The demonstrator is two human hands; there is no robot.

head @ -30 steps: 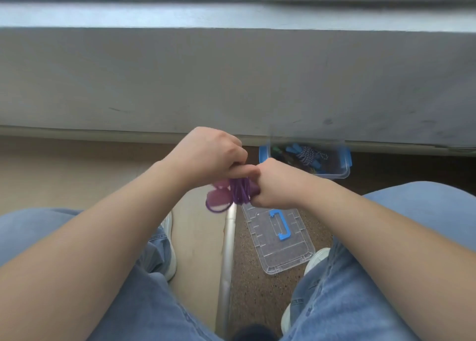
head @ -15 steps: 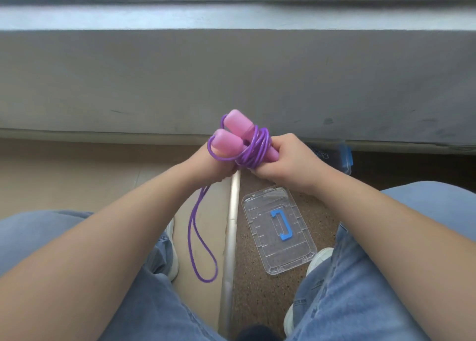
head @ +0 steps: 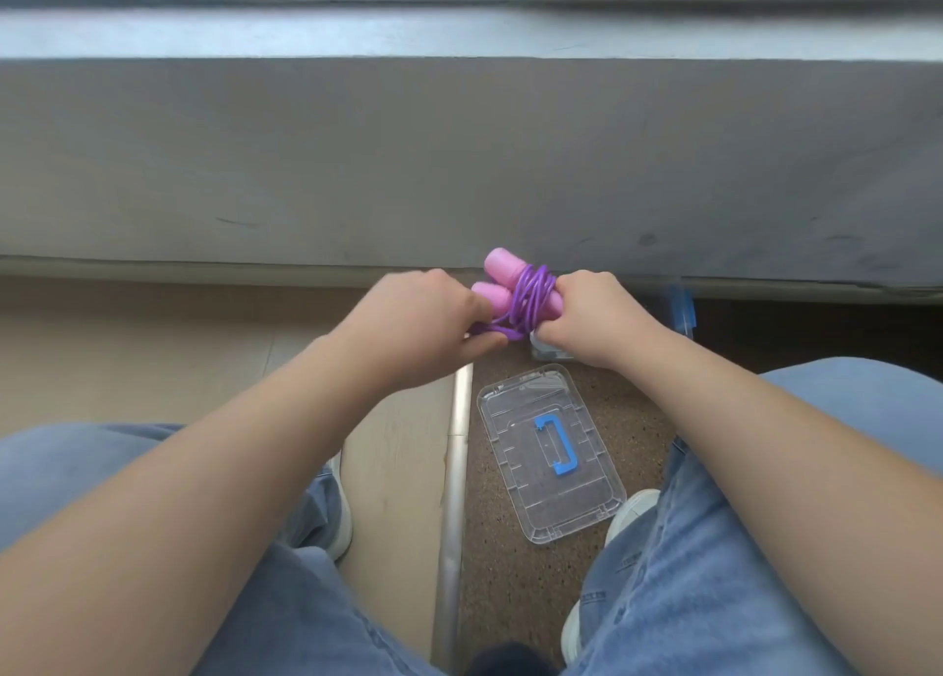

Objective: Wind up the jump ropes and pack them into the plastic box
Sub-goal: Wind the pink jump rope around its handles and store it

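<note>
Grey wall and floor in front of me, sat with my knees apart. My right hand (head: 594, 318) was clamped round the two pink handles (head: 502, 280) so the purple rope (head: 533, 295) coils couldn't slip off. My left hand (head: 426, 326) pinched the loose tail, I think to tuck it under the wraps. Held it all right above the plastic box (head: 681, 310), mostly hidden behind my right wrist, for a short drop. Clear lid (head: 548, 451) lay flat on the floor between my feet, out of the way.
</note>
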